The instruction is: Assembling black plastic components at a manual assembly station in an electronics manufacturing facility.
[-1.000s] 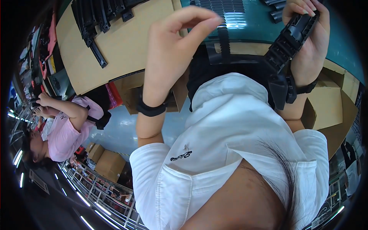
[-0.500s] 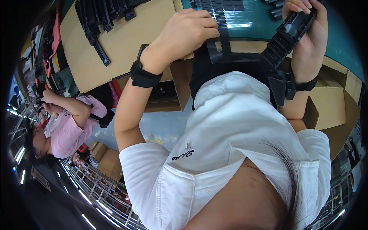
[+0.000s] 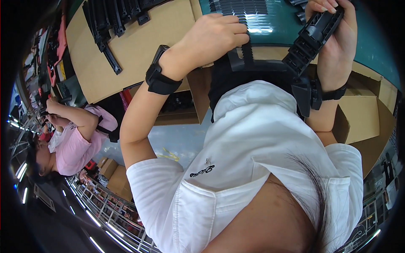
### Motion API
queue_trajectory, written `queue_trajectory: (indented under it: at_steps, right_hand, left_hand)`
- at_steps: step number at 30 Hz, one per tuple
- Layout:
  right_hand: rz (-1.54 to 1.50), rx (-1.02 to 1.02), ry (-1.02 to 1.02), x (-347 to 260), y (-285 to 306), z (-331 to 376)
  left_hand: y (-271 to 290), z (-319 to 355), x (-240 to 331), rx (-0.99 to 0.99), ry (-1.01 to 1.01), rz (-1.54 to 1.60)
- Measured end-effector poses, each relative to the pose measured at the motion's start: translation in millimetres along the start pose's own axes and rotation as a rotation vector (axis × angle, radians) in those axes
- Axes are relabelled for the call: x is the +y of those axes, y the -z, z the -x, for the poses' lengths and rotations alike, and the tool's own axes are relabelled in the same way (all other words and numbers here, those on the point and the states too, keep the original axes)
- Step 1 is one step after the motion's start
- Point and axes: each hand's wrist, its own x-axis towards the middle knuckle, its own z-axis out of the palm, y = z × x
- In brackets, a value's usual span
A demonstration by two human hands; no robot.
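My left hand (image 3: 213,36) sits at about 12 o'clock, fingers curled down onto a flat ribbed black strip (image 3: 246,52) that lies across the edge of the green mat (image 3: 363,42); the fingertips press it, though whether they pinch it I cannot tell. My right hand (image 3: 335,40), at 1 o'clock, is closed firmly round a long black plastic part (image 3: 310,38), tilted, its lower end near the wrist strap (image 3: 327,93). More black parts (image 3: 112,19) lie on the cardboard sheet (image 3: 168,29) at 11 o'clock. A brown box (image 3: 358,114) stands at 3 o'clock. Another person in a pink shirt (image 3: 69,147) works at 9 o'clock (hands raised, well apart from mine).
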Motion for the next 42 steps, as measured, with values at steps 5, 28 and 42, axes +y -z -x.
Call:
queue_trajectory:
  at_steps: [5, 28, 42]
  right_hand:
    - [0.003, -0.006, -0.008, 3, -3, 0]
    - [-0.146, -0.109, -0.032, -4, -25, 7]
    - [-0.136, -0.132, 0.050, -10, -28, 12]
  left_hand:
    - [-1, -1, 4, 0.007, 0.128, 0.074]
    - [43, -58, 93, 0.776, 0.900, 1.638]
    - [18, -75, 110, 0.975, 0.726, 2.050]
